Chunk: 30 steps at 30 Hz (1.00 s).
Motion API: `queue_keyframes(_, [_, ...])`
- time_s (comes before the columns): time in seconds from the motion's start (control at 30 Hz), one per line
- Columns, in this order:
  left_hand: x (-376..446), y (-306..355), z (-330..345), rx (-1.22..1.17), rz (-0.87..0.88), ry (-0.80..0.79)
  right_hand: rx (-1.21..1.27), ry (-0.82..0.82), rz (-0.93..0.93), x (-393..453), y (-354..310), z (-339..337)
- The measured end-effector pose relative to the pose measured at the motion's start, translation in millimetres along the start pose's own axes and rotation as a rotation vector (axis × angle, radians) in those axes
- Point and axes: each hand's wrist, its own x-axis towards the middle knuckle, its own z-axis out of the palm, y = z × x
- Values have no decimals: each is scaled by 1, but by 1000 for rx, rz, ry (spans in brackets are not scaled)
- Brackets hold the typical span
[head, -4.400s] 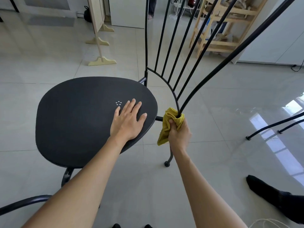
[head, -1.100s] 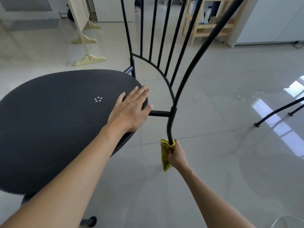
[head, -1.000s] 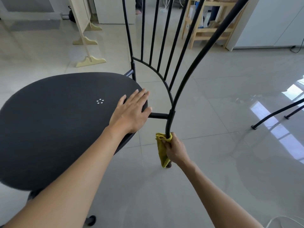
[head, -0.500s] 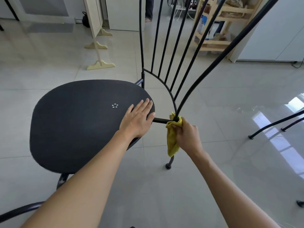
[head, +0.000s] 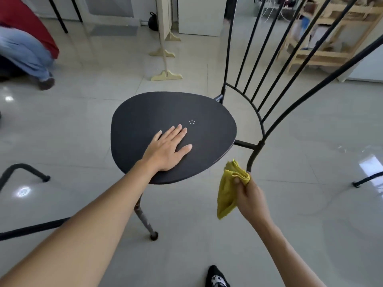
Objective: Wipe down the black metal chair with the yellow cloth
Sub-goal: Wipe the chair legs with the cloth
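Glossy pale tile floor (head: 310,214) here, with glare spots. The black chair (head: 172,112) stands on it, one leg tip by a socked foot (head: 216,278). Wooden feet (head: 166,76) of a stand sit further back, a wooden shelf (head: 323,48) far right (blurry), other black legs (head: 27,169) at the left.

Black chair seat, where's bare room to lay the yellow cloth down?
On the round black chair seat, the far half beyond the left hand is bare, and so is the strip right of its thumb. The near edge is taken by that hand.
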Motion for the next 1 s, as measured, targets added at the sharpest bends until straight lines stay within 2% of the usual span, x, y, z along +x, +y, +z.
queue_keyframes(0.2, [-31, -51, -13, -22, -108, 8, 88, -211, -81, -44, -34, 73])
queue_keyframes(0.37, [-48, -77, -17, -24, -151, 22, 181, -296, -75, -66, -69, 124])
queue_keyframes(0.53, [-52, -78, -14, -16, -134, 36, 275, -346, -41, -69, -99, 152])
queue_keyframes(0.7, [-51, -80, -13, -12, -122, 30, 474, -337, 91, -61, -127, 168])
queue_keyframes(0.9, [-48, -84, -14, -7, -68, 33, 619, -357, 193, -56, -128, 186])
queue_keyframes(1.0, [-46, -85, -14, -8, -47, 41, 617, -376, 169, -56, -123, 187])
